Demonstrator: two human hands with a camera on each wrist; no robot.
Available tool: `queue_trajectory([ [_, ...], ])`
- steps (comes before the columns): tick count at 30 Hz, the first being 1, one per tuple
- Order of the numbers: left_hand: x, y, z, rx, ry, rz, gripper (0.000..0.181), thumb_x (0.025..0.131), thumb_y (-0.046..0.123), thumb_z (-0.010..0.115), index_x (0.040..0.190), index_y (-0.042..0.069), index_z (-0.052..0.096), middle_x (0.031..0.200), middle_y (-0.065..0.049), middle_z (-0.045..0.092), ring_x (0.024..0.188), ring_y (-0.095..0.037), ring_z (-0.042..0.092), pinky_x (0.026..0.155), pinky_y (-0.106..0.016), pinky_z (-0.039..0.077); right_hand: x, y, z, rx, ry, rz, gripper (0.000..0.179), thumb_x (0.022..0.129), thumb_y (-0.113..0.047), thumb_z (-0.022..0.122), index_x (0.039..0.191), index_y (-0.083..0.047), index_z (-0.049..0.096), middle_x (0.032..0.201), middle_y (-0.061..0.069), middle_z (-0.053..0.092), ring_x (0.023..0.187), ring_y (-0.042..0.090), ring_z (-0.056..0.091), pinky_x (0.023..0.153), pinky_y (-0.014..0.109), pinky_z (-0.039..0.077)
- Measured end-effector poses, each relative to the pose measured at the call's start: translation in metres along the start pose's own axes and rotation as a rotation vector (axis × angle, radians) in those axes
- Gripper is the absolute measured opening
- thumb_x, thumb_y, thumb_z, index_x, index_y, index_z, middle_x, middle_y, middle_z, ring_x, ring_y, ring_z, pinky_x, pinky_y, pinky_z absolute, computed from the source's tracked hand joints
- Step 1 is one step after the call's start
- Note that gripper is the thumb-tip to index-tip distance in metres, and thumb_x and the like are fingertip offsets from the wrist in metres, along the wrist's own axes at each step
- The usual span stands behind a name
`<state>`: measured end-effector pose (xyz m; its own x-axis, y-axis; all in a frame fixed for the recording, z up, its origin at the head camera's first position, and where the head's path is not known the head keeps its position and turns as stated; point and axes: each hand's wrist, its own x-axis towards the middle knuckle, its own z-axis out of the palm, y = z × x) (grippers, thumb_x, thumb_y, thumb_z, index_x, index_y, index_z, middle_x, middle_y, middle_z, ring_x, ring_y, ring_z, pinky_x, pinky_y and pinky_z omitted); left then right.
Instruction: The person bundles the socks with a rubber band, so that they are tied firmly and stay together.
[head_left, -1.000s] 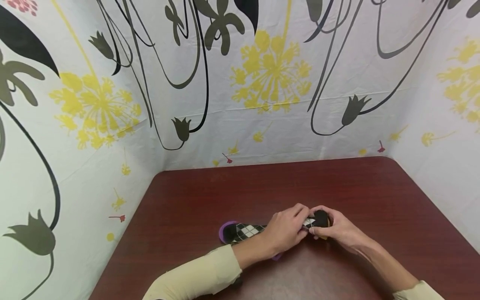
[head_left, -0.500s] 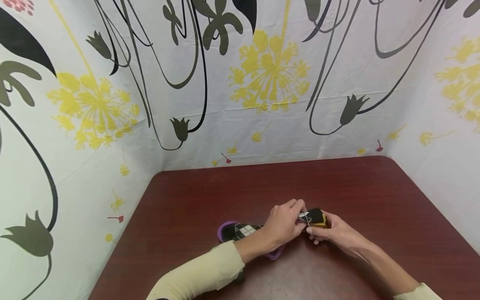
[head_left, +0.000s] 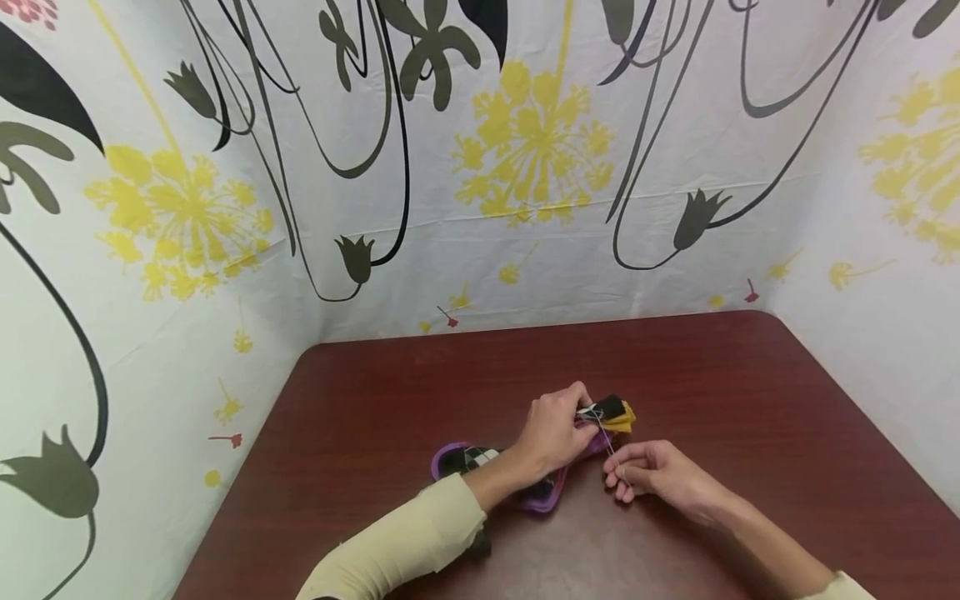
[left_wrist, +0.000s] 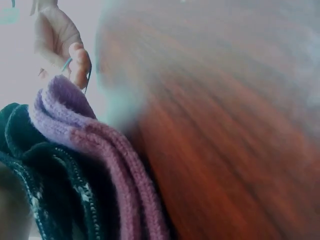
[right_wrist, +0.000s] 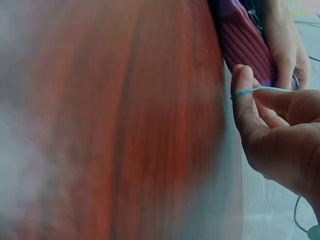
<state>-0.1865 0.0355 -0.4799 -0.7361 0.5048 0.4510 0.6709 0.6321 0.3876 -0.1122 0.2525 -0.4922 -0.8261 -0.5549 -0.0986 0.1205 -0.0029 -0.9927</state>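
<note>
My left hand (head_left: 551, 429) grips a bunch of knitted socks near its right end. Black-and-white argyle socks (head_left: 478, 457) with a purple rim and a purple sock (head_left: 546, 497) spread out on either side of the forearm. Black and yellow sock ends (head_left: 621, 418) stick out past the left fingers. A thin rubber band (head_left: 607, 441) runs stretched from the bunch down to my right hand (head_left: 667, 479). In the right wrist view, the band (right_wrist: 242, 94) loops over a fingertip. Ribbed pink-purple socks (left_wrist: 117, 160) and dark patterned ones (left_wrist: 60, 185) fill the left wrist view.
Everything lies on a dark red wooden table (head_left: 420, 383) with rounded far corners. A white floral cloth (head_left: 420, 275) hangs behind and along both sides. A dark piece (head_left: 478, 546) shows beneath the left sleeve (head_left: 405, 533).
My right hand has come off the sock ends and moved down towards me, drawing the rubber band out. My left hand has shifted slightly up and left with the socks, baring the yellow end.
</note>
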Motion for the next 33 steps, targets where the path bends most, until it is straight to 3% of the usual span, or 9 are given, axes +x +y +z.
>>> queue_trajectory([
  [5,0.002,-0.002,0.000,-0.041,-0.025,-0.037,0.025,0.089,0.022,0.086,0.103,0.018,0.067,0.087,0.006,0.073,0.067,-0.003,0.055,0.060,-0.016,0.043,0.000,0.001,0.003,-0.042,-0.050,-0.062,0.024,0.106,0.005,0.058,0.116,0.027,0.061,0.103,0.031,0.073,0.092,0.020,0.077,0.084,0.036,0.063],
  [9,0.003,-0.004,0.000,-0.046,-0.038,-0.057,0.024,0.088,0.021,0.086,0.103,0.017,0.068,0.086,0.007,0.072,0.066,-0.004,0.054,0.060,-0.017,0.043,-0.001,-0.003,0.004,-0.155,-0.061,-0.136,0.021,0.104,0.004,0.063,0.114,0.020,0.070,0.103,0.031,0.075,0.097,0.023,0.078,0.084,0.039,0.063],
  [13,0.004,-0.004,0.000,-0.047,-0.051,-0.064,0.023,0.087,0.021,0.086,0.102,0.018,0.069,0.085,0.009,0.072,0.067,-0.004,0.055,0.061,-0.018,0.044,-0.003,-0.008,0.005,-0.382,-0.019,-0.231,0.016,0.102,-0.001,0.069,0.112,0.007,0.078,0.101,0.018,0.080,0.097,0.020,0.078,0.081,0.031,0.063],
  [17,0.005,-0.004,0.001,-0.053,-0.076,-0.078,0.021,0.088,0.021,0.085,0.102,0.020,0.070,0.085,0.012,0.070,0.069,-0.004,0.056,0.061,-0.018,0.044,-0.001,-0.009,0.005,-0.619,0.038,-0.384,0.014,0.098,-0.002,0.074,0.109,-0.002,0.083,0.100,0.005,0.081,0.095,0.013,0.077,0.077,0.021,0.059],
  [20,0.005,-0.004,0.002,-0.058,-0.090,-0.087,0.020,0.088,0.021,0.085,0.101,0.021,0.071,0.085,0.012,0.070,0.069,-0.004,0.057,0.062,-0.018,0.044,0.001,-0.009,0.004,-0.722,0.072,-0.499,0.019,0.095,0.003,0.075,0.110,-0.006,0.084,0.101,0.002,0.081,0.096,0.011,0.077,0.079,0.018,0.058],
  [28,0.007,-0.004,0.003,-0.061,-0.129,-0.112,0.020,0.089,0.022,0.085,0.103,0.022,0.071,0.087,0.013,0.070,0.071,-0.002,0.056,0.063,-0.017,0.043,0.013,-0.009,0.005,-0.854,0.126,-0.750,0.038,0.083,0.016,0.080,0.111,-0.010,0.084,0.104,0.000,0.081,0.100,0.010,0.076,0.088,0.012,0.053],
  [33,0.007,-0.003,0.003,-0.062,-0.127,-0.100,0.021,0.087,0.019,0.085,0.103,0.021,0.072,0.086,0.014,0.070,0.071,-0.002,0.057,0.063,-0.017,0.045,0.021,-0.009,0.007,-0.882,0.151,-0.818,0.041,0.075,0.014,0.087,0.108,-0.010,0.085,0.102,-0.001,0.081,0.097,0.006,0.075,0.086,0.012,0.054],
])
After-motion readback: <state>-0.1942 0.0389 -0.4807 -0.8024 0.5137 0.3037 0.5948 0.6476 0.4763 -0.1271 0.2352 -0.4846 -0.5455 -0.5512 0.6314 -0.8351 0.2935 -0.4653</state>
